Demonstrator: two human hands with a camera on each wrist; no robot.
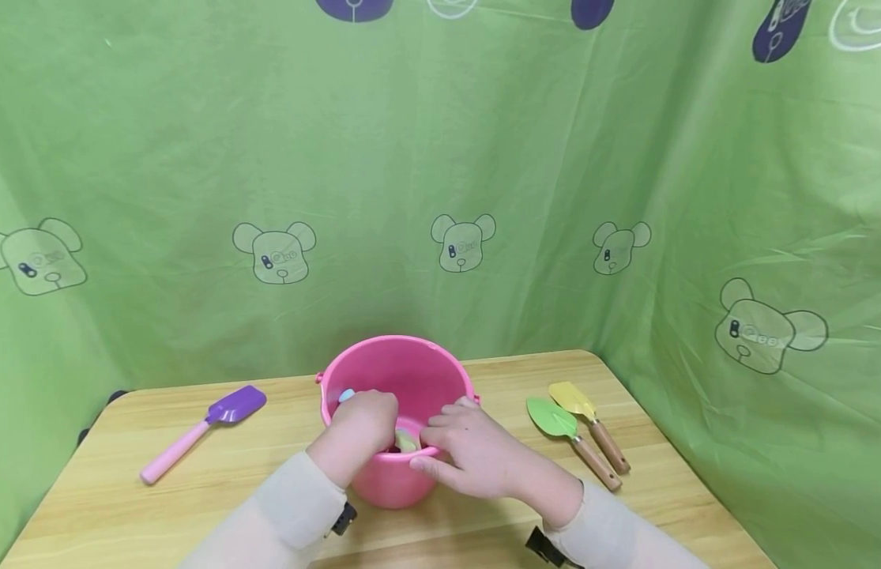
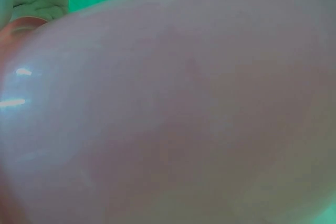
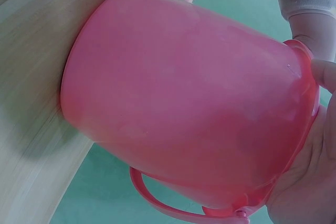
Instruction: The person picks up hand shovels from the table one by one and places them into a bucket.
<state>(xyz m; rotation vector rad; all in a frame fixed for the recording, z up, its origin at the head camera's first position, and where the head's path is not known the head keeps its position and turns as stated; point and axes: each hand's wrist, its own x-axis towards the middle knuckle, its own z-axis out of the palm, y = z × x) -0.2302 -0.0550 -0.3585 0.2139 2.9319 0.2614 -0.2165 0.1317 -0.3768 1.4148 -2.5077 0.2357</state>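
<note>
While right hand (image 1: 476,454) grips bucket (image 1: 419,371) rim, left hand's (image 1: 362,431) grasp inside stays unclear.

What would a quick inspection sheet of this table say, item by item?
Surface: wooden table, light grain.
Job's things: pink bucket upright; something yellowish inside, unclear.
Clutter: purple spatula left; green trowel and yellow trowel right.
Hands: left hand reaches into the bucket, grip hidden; right hand holds the near rim.
Cables: nothing seen.
Surroundings: green bear-print cloth behind.
</note>
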